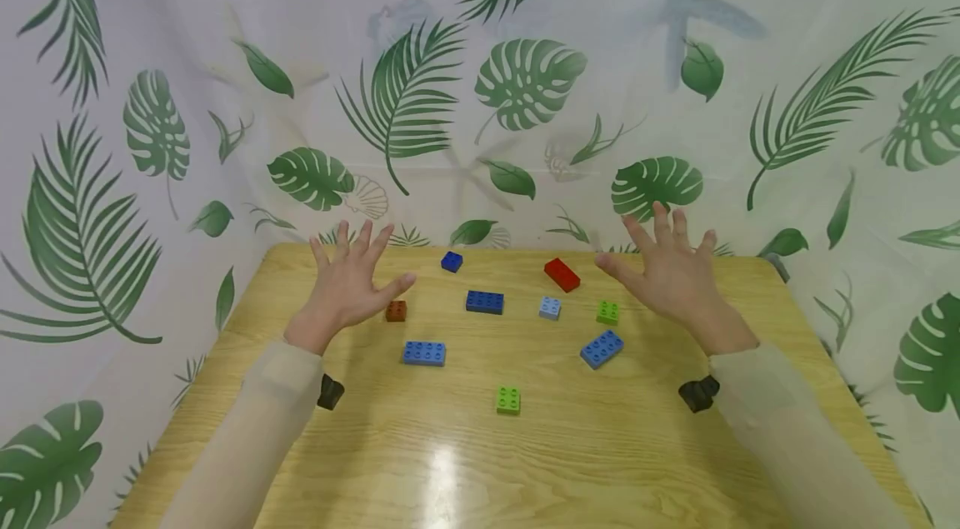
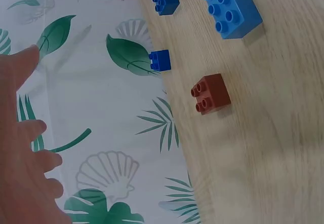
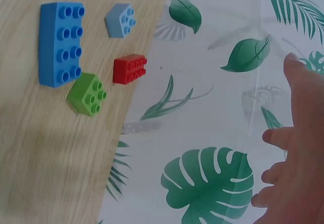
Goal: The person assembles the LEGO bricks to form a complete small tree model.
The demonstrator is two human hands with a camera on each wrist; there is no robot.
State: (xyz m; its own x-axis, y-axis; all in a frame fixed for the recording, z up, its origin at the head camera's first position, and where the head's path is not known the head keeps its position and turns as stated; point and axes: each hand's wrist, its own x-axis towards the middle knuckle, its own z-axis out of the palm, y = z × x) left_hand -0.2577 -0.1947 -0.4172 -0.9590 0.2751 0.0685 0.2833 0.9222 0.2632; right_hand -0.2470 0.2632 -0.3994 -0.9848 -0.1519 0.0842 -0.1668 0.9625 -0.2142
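Cloth (image 1: 615, 4), white and printed with green leaves, rises behind the table (image 1: 600, 446) and along its left and right edges. The table has a pale wood-grain top, and open room for moving runs along its near side, where light glares off the surface. The left hand (image 1: 347, 287) and right hand (image 1: 675, 277) are raised toward the two sides, fingers spread wide, apart from the plastic bricks. A mid-blue eight-stud brick (image 1: 424, 353) sits nearer the left hand, a slanted mid-blue eight-stud brick (image 1: 602, 349) nearer the right, a dark blue eight-stud brick (image 1: 484, 301) farther back between them, and a red oblong brick (image 1: 562, 275) near the far edge; the right wrist view shows its studs, hard to make out from the head. Among the smaller ones, a lime green four-stud brick (image 1: 508, 401) lies nearest the person and shows only in the head view; another lime green brick (image 1: 607, 312) lies near the slanted one, beside a light blue brick (image 1: 550, 308). A reddish-brown brick (image 1: 396, 311) and a small dark blue brick (image 1: 452, 262) appear again in the left wrist view
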